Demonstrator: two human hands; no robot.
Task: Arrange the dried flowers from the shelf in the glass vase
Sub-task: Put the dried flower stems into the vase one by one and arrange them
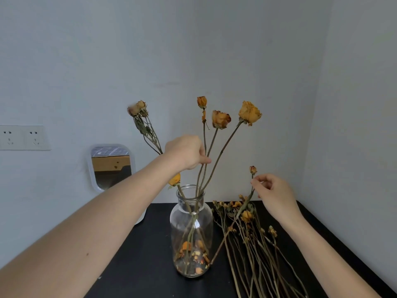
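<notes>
At the bottom of the frame, two bare forearms reach forward over a black shelf top (139, 265). In the lower right, a loose bundle of dried flowers (253, 244) lies flat on that surface, with the heads pointing toward the wall.

Just left of the bundle, at lower centre, the glass vase (191, 233) stands upright. Fallen petals and bits (193, 254) are gathered in its bottom.

The right hand (274, 190), at right of centre, pinches a thin dried flower (253, 169) between thumb and fingertips, just below its small bud. This flower's stem slants down and left, and its lower end lies beside the vase's base, outside the glass.

Above the vase mouth, the left hand (187, 152) is closed on the standing stems (204, 179), with the thumb pressed against them. How the fingers lie behind cannot be seen.

Several stems rise from the vase and fan out. A large yellow rose (250, 112) leans right, two smaller heads stand near centre, and a pale cluster (137, 108) leans left. A short orange bloom (175, 179) sits by the rim.

Farther back on the left, a small rounded mirror (111, 166) leans against the grey wall (214, 50). Two wall sockets (23, 137) sit at the left edge.
</notes>
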